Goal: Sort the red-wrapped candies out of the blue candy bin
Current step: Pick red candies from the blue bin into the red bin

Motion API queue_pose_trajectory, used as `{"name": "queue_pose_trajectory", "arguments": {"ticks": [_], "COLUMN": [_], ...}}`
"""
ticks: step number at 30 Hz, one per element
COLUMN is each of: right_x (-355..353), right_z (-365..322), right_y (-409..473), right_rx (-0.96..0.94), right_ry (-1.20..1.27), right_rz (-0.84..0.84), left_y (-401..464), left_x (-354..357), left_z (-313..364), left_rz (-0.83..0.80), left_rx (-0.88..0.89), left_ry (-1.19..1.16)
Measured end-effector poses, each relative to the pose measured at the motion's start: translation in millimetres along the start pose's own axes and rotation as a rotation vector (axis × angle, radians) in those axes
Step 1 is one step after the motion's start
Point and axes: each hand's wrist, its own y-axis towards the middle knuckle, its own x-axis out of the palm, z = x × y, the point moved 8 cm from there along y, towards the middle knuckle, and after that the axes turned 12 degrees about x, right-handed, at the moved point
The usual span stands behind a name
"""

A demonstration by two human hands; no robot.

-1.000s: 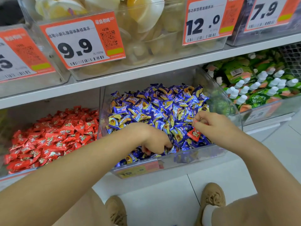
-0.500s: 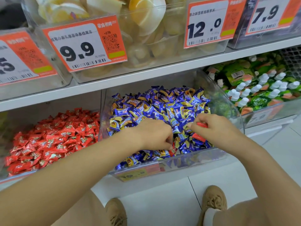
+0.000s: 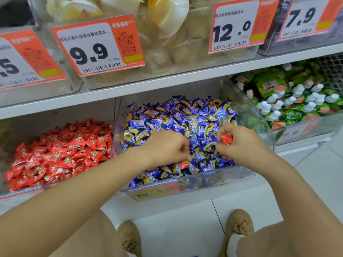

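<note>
We are partway through the sort, by our reading. Our right hand already holds red-wrapped candy — the thumb and fingers curl round it, with red foil showing at the top of the fist, above the blue candy bin. Our left hand is down among the blue wrappers with fingers curled; a glint of red shows beside its fingertips, but we cannot tell whether it has a candy pinched or is only reaching for one. At least one more stray lies near the bin's front wall, just below the left hand, and others may be buried in the heap, so picking remains. None of what we hold has yet gone over to the red candy bin on the left, which looks the likely home for it. Against the frame half a second back, the hands sit closer together over the middle of the bin, and the right hand has drawn its red candy higher and clearer of the blue heap.
</note>
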Motion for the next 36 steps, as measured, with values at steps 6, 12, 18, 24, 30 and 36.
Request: {"name": "queue_pose_trajectory", "arguments": {"ticks": [6, 12, 18, 24, 30, 36], "right_x": [17, 36, 42, 93, 92, 66], "right_z": [-15, -23, -31, -59, -46, -44], "right_y": [-1, 3, 9, -10, 11, 12], "right_rx": [-0.014, 0.027, -0.037, -0.066, 0.001, -0.034], "right_ry": [0.093, 0.070, 0.009, -0.108, -0.421, -0.393], "right_rz": [-0.068, -0.124, -0.195, -0.562, -0.420, -0.171], "left_y": [-25, 9, -29, -75, -85, -94], "left_x": [-14, 19, -28, -54, -54, -51], "left_z": [-9, 23, -13, -47, -38, -44], "left_rz": [0.057, -0.173, 0.117, 0.388, 0.463, 0.430], "left_rx": [-0.008, 0.112, -0.010, -0.174, -0.124, -0.172], "left_ry": [-0.018, 0.087, -0.165, -0.046, -0.051, -0.098]}}
